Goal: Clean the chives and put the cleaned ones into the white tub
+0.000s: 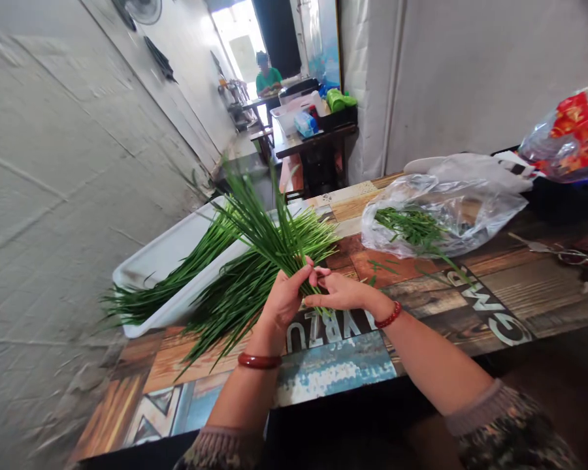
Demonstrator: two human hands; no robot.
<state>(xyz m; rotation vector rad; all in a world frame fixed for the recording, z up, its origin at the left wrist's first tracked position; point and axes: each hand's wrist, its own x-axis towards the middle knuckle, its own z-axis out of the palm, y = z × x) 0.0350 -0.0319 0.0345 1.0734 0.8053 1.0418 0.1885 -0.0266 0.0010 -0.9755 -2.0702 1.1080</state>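
My left hand [283, 297], with a brown bangle on its wrist, is closed around a bunch of garlic chives [269, 238]. The leaves fan up and away from me, and the pale stem ends point down toward my right. My right hand [342, 291], wearing a red beaded bracelet, meets the left at the stem ends, its fingers curled in against them. Just beyond and to the left, a pile of garlic chives [225, 297] lies on the table. More chives [189, 271] rest in a white tray [149, 260] behind that pile.
To the right, a clear plastic bag [480, 225] holds green trimmings [411, 225]. Scissors [539, 245] lie near the right edge of the patterned table [333, 365]. A red-printed package [571, 121] sits farther back. A person in green [268, 79] sits at a distant table.
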